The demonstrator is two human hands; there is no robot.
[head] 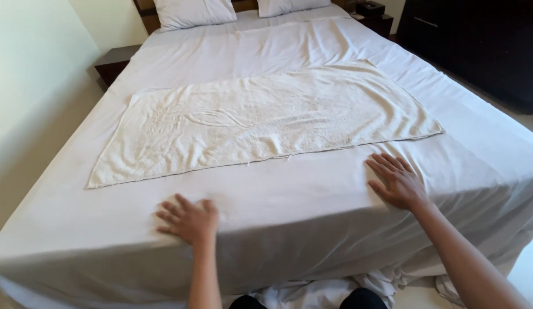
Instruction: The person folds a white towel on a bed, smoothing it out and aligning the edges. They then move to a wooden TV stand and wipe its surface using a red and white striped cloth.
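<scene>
Two hands, left (187, 218) and right (397, 182), lay spread flat on bed sheet (289, 200) beside towel (261, 120); even outward strokes would smooth best

Pale wall (32, 68), dark nightstand (115, 62) (bedside), dark wardrobe (478, 46)

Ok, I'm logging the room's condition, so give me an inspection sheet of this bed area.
Surface: bed covered by a pale sheet, smooth on top, bunched at the foot.
Things: cream towel spread flat mid-bed.
Clutter: two pillows at the head.
Hands: left hand and right hand lie flat and open on the sheet, below the towel.
Cables: nothing seen.
Surroundings: dark nightstand and dark cabinet beside the bed.
</scene>
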